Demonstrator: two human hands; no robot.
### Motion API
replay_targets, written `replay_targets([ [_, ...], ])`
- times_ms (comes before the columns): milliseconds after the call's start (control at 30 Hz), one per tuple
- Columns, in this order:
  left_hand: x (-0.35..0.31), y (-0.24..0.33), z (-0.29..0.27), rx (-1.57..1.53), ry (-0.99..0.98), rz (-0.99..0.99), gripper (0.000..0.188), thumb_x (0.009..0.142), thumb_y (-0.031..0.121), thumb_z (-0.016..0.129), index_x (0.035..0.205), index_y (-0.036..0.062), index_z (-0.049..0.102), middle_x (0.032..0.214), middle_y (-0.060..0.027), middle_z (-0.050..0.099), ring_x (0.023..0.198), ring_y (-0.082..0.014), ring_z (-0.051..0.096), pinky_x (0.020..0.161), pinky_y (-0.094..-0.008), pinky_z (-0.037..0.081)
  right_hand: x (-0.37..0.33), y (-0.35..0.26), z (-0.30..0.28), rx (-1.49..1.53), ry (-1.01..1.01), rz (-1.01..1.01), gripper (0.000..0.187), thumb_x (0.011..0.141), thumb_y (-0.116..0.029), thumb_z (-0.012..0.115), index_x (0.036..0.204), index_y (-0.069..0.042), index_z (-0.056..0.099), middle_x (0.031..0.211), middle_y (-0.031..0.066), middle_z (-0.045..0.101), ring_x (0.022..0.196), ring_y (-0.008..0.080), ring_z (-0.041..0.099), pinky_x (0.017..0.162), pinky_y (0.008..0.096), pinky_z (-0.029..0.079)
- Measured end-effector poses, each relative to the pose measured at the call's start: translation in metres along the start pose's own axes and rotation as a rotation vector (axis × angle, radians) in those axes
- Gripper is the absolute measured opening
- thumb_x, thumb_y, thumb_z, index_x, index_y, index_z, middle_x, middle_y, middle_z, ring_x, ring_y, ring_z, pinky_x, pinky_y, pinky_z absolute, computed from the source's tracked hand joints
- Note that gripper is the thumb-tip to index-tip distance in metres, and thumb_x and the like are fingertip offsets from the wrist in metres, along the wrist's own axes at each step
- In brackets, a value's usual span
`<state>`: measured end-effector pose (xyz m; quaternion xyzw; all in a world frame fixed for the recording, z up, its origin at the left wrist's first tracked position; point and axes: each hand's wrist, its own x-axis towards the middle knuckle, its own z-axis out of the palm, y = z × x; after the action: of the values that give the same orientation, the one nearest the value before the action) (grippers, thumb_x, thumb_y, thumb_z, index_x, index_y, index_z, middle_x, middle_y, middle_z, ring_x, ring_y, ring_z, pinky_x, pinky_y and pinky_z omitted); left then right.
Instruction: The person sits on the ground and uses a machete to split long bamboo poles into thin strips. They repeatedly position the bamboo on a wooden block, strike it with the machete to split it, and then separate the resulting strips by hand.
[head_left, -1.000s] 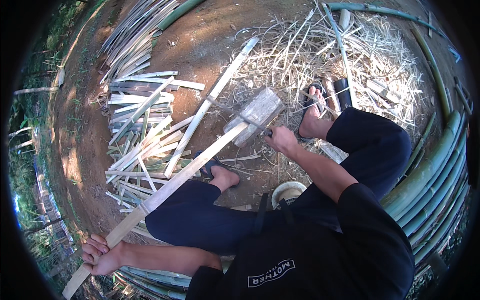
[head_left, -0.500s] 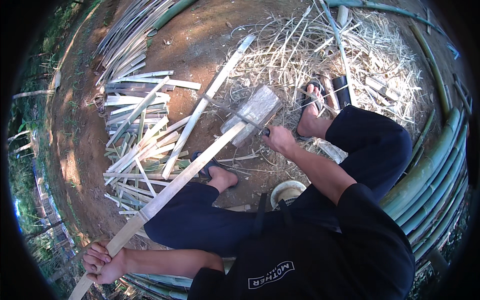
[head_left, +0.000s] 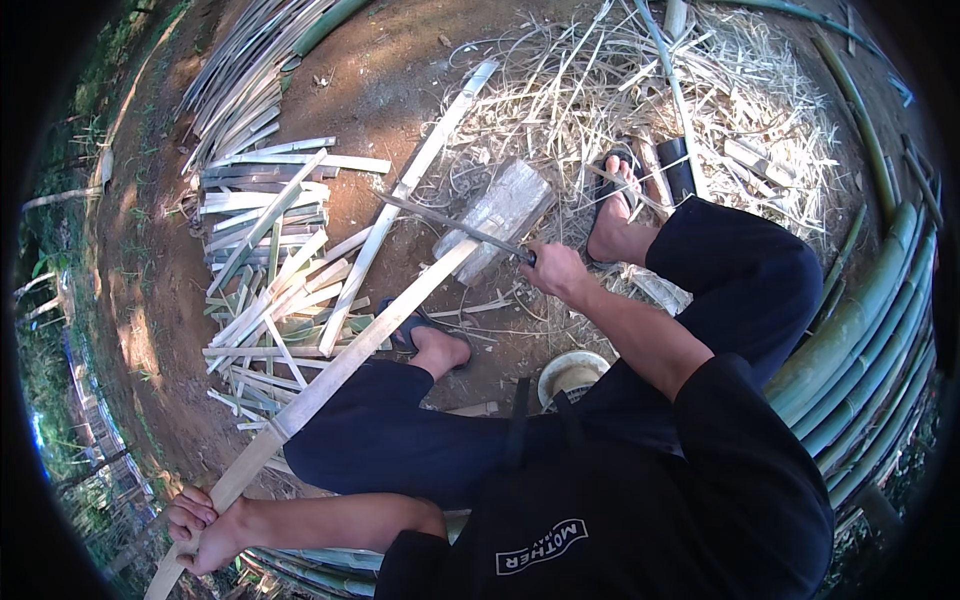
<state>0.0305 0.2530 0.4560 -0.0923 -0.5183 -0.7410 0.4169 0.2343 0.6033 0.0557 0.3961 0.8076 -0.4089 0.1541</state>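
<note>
At the lower left my left hand (head_left: 208, 535) is closed round the lower part of a long, pale bamboo strip (head_left: 325, 385). The strip slants up across my leg to a worn wooden block (head_left: 508, 205) on the ground, where its far end rests. My right hand (head_left: 557, 272) is wrapped round the dark handle of a long knife (head_left: 440, 216). Its narrow blade points left and lies across the strip close to the block end. Whether the edge bites into the bamboo cannot be made out.
Another long strip (head_left: 410, 185) lies beyond the held one. Split bamboo pieces (head_left: 265, 220) are heaped at left, with pale shavings (head_left: 560, 110) around the block. Green bamboo poles (head_left: 850, 360) line the right side. A round, pale-rimmed container (head_left: 572, 365) stands by my legs.
The knife blade has tilted slightly, its tip now farther left and lower relative to the block. The whole view has shifted a little. Both hands keep their grips.
</note>
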Motion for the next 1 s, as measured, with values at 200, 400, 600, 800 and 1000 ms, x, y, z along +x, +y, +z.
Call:
replay_targets([
  [200,-0.005,0.015,0.006,-0.235,-0.147,-0.092,0.042,0.086,0.051,0.049,0.071,0.0135,0.037,0.054,0.0001,0.025,0.042,-0.0116,0.023,0.043,-0.0281,0.019,0.015,0.011,0.005,0.054,0.077,0.086,0.039,0.081,-0.038,0.066,0.093,-0.001,0.07,0.095,0.0265,0.07,0.094,0.043,0.068,0.087,0.051,0.053],
  [400,-0.018,0.035,0.01,-0.33,-0.366,-0.141,0.044,0.084,0.053,0.048,0.076,0.0105,0.041,0.061,-0.0033,0.033,0.046,-0.0127,0.028,0.046,-0.0277,0.022,-0.005,0.006,0.016,0.248,0.128,0.148,0.039,0.081,-0.037,0.067,0.093,0.0,0.068,0.087,0.027,0.069,0.089,0.0436,0.067,0.084,0.0497,0.052],
  [600,-0.017,0.076,0.048,-0.226,-0.207,0.184,0.071,0.085,0.06,0.045,0.117,-0.0042,0.042,0.085,-0.0096,0.045,0.058,-0.0168,0.038,0.058,-0.0314,0.033,-0.041,-0.04,-0.011,0.163,0.351,-0.133,0.031,0.083,-0.03,0.066,0.096,-0.002,0.067,0.074,0.0243,0.066,0.075,0.0407,0.068,0.073,0.0481,0.052],
  [800,0.015,0.12,0.018,-0.516,-0.645,0.114,0.042,0.089,0.047,0.047,0.092,0.0048,0.046,0.063,-0.0005,0.039,0.045,-0.0107,0.032,0.049,-0.0268,0.027,-0.184,-0.143,-0.08,0.285,0.17,-0.47,0.028,0.088,-0.028,0.071,0.09,-0.002,0.061,0.058,0.0165,0.059,0.053,0.0333,0.064,0.054,0.0418,0.049],
  [1000,-0.041,0.148,0.049,-0.236,-0.268,0.249,0.038,0.089,0.048,0.05,0.084,0.0117,0.041,0.055,0.0021,0.03,0.042,-0.0085,0.022,0.042,-0.0249,0.018,-0.303,-0.192,-0.116,0.27,-0.048,-0.831,0.058,0.096,-0.059,0.053,0.093,-0.002,0.06,0.055,0.0152,0.057,0.052,0.0386,0.062,0.049,0.0454,0.05],
])
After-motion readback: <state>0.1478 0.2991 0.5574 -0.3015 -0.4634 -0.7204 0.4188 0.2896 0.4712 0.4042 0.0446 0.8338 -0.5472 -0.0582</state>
